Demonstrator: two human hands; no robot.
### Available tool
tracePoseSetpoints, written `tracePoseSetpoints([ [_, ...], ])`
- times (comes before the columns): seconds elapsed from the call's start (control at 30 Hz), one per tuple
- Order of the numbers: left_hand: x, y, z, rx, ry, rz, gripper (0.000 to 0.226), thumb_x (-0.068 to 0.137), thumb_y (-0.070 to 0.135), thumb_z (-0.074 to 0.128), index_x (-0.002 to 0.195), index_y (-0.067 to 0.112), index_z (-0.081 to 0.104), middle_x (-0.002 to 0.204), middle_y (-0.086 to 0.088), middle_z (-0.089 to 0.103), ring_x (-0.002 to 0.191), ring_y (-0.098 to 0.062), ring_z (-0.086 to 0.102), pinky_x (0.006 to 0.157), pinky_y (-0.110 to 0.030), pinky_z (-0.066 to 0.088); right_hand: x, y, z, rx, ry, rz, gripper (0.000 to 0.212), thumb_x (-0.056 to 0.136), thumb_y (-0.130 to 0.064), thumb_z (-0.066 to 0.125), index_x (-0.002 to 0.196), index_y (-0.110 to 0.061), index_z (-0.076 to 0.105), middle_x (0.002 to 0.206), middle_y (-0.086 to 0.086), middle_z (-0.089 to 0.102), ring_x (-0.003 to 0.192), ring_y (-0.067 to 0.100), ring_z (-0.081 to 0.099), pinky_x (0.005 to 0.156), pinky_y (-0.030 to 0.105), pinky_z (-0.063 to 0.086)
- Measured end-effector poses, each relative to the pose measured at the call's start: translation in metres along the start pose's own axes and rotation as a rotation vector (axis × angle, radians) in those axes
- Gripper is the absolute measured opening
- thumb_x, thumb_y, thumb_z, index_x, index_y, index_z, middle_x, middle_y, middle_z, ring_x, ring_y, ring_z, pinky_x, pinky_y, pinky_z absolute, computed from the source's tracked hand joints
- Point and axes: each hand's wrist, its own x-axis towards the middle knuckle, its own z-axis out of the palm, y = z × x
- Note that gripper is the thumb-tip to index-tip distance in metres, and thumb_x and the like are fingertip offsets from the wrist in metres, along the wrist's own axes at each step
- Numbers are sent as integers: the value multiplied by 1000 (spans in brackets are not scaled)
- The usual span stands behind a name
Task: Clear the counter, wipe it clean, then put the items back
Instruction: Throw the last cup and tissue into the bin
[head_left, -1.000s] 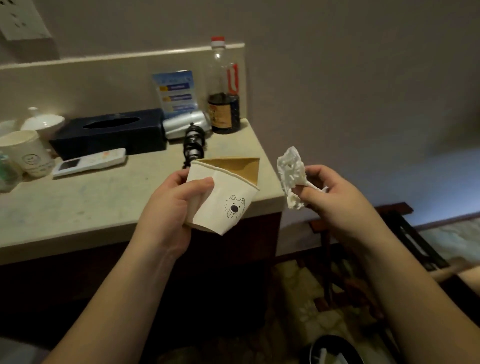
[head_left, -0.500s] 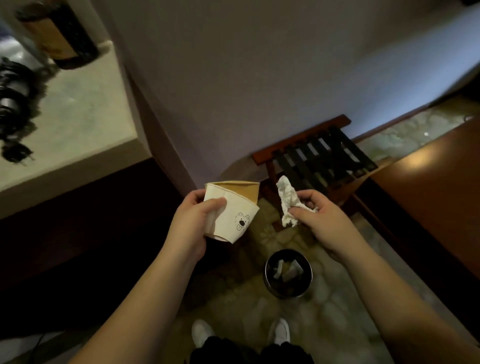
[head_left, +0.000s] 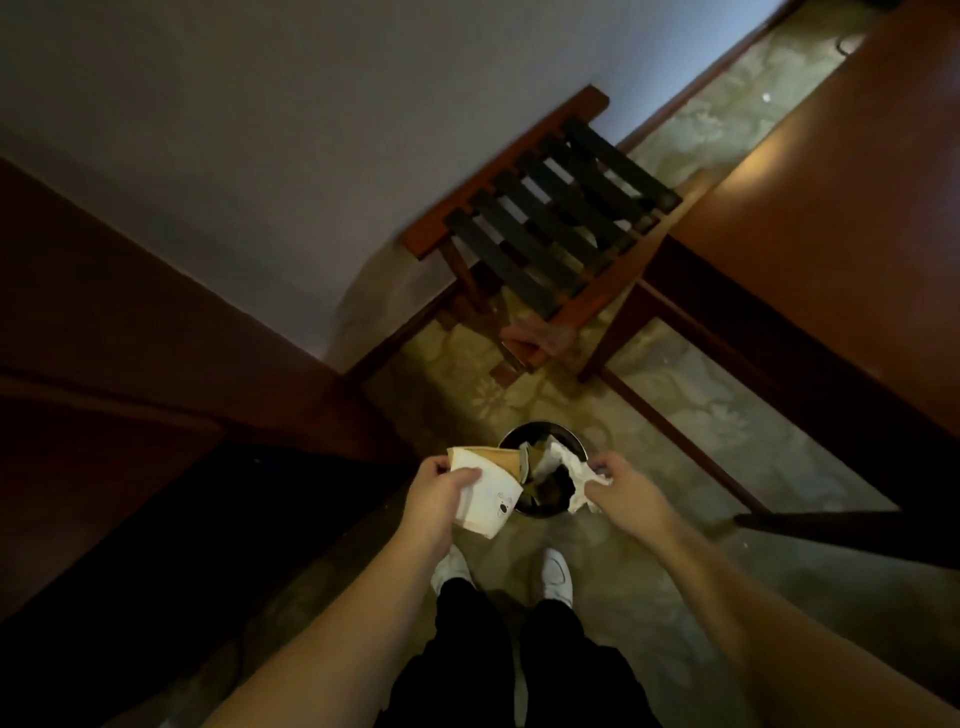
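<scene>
Left hand (head_left: 439, 499): fingers and thumb curled round a squashed white paper cup with a small cartoon animal face and brown inside (head_left: 488, 493); cup tilted, its mouth turned toward the far right, held at the left rim of the bin.

Right hand (head_left: 621, 491): fingertips pinching a crumpled white tissue (head_left: 563, 467), which hangs over the right side of the bin opening.

Small round dark waste bin (head_left: 540, 431): on the floor just beyond the feet, between the two hands; pale scraps lie inside, not identifiable.

Pair of white shoes (head_left: 556, 571) below black trouser legs (head_left: 472, 649): near centre, toes toward the bin.

Wooden folding rack with dark straps (head_left: 550, 228): far side, against the pale wall.

Reddish-brown wooden furniture top (head_left: 841, 208): right.

Dark wooden cabinet front (head_left: 130, 364): left.

Patterned yellowish floor (head_left: 675, 384).
</scene>
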Motion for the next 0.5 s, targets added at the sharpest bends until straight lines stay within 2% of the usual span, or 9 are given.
tracePoseSetpoints([
  [0.1,40,-12,12,106,-15,-55,35,85,13,68,116,16,52,116,-13,61,97,-33,62,67,-39,53,27,19,19,-25,-33,82,38,91,-20,54,129,-16,48,117,2,57,75,10,55,56,22,38],
  [0.23,94,-24,31,217,-23,-90,44,89,13,65,129,16,46,121,-13,58,100,-32,61,80,-46,56,66,44,44,-7,-52,167,43,90,-17,55,132,-14,45,123,5,59,92,18,57,71,25,40],
  [0.37,141,-43,50,294,-37,-97,46,91,12,62,133,15,43,116,-9,55,102,-30,57,81,-44,52,110,72,65,-8,-75,258,38,90,-19,53,127,-13,46,101,5,58,79,17,55,58,26,40],
  [0.43,162,-54,61,322,-38,-93,45,91,11,61,133,14,44,109,-6,53,96,-26,54,78,-40,47,132,85,74,22,-70,311,37,90,-19,53,126,-14,47,104,5,57,80,18,55,57,25,40],
  [0.5,181,-64,72,331,-30,-85,43,90,11,61,131,14,46,106,-5,55,92,-24,53,79,-39,46,151,97,83,3,-59,328,37,91,-20,53,127,-15,48,112,9,58,86,20,54,64,26,39],
])
